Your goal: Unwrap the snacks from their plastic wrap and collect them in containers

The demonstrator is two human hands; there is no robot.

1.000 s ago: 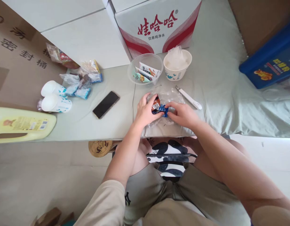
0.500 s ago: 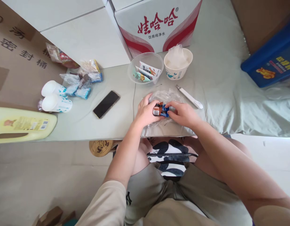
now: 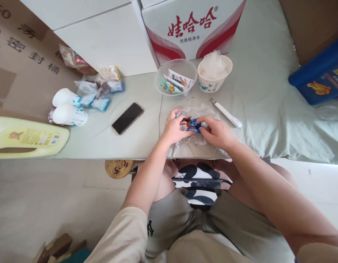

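Observation:
My left hand is closed around a small snack packet with a brown-orange wrapper that shows a barcode. A blue wrapper sits against it on the right, and whether the two are one packet or two I cannot tell. The fingers of my right hand pinch the blue one at its right edge. Beneath both hands lies a crumpled clear plastic bag. A white utility knife rests on the cloth beyond my right hand.
Behind my hands stand a clear plastic bowl with sachets and a paper tub holding white plastic. Leftward are a phone, paper cups, small packets and a yellow jug. A blue container stands right.
The view has shifted slightly, so most things on the table appear farther right. More of the blue wrapper shows between my hands, and my right fingers have moved a little along it.

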